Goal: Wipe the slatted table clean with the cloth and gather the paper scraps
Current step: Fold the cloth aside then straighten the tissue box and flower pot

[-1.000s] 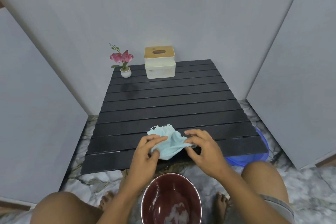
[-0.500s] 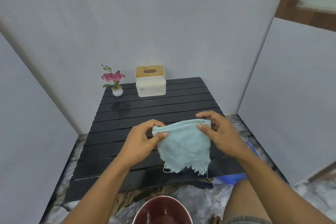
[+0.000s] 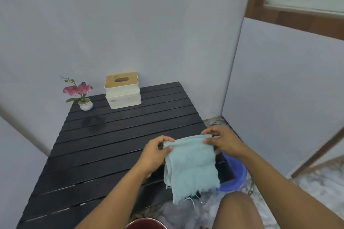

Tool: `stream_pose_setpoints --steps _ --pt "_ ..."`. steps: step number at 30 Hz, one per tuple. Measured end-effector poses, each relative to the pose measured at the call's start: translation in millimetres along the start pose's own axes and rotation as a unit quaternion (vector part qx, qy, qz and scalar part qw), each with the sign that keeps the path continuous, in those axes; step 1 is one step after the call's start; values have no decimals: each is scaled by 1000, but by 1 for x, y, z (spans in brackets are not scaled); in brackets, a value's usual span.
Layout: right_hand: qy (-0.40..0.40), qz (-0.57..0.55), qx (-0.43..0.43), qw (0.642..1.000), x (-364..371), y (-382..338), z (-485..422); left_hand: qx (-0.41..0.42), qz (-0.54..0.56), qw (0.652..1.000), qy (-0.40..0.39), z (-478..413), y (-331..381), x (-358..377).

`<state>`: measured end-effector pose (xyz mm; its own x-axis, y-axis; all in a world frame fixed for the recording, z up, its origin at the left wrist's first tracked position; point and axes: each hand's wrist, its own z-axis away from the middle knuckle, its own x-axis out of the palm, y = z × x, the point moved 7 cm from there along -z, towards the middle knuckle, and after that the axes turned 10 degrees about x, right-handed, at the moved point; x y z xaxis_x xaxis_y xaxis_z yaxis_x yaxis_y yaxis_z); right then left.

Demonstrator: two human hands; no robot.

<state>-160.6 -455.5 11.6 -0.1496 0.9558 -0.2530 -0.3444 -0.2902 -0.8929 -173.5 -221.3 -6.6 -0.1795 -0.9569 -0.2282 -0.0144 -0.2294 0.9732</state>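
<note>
While the cloth (image 3: 191,165) hangs in the air above the near right part of the slatted table (image 3: 111,145), nothing is being wiped: the head view, the only 1 here, shows the fabric held up by its top edge and clear of the slats.

The left hand (image 3: 156,152) pinches the upper left corner between thumb and fingers, and the right hand (image 3: 221,141) pinches the upper right corner the same way. The cloth looks folded over, since 2 layers show along its left side, and its frayed lower edge dangles past the table's front edge.

Farther back, a tissue box (image 3: 122,90) and a potted flower (image 3: 81,95) stand at the far edge, and a damp patch (image 3: 93,121) darkens the slats just in front of the pot. A blue basin (image 3: 236,174) sits on the floor beside the table's right corner, and the rim of a dark red bowl (image 3: 147,224) shows at the bottom of the frame.

I can see no paper scraps on the slats, though the hands, cloth and forearms hide part of the near side. My reading is that the cloth is being squared up for a wipe. The damp patch hints that some of the surface has met moisture, but the frame cannot show how much of the wiping is done.
</note>
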Motion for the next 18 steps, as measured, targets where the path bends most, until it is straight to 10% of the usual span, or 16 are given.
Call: stream_pose_setpoints --steps 18 --pt "82 87 -9 993 -12 34 -50 75 -294 953 28 -22 -27 -2"
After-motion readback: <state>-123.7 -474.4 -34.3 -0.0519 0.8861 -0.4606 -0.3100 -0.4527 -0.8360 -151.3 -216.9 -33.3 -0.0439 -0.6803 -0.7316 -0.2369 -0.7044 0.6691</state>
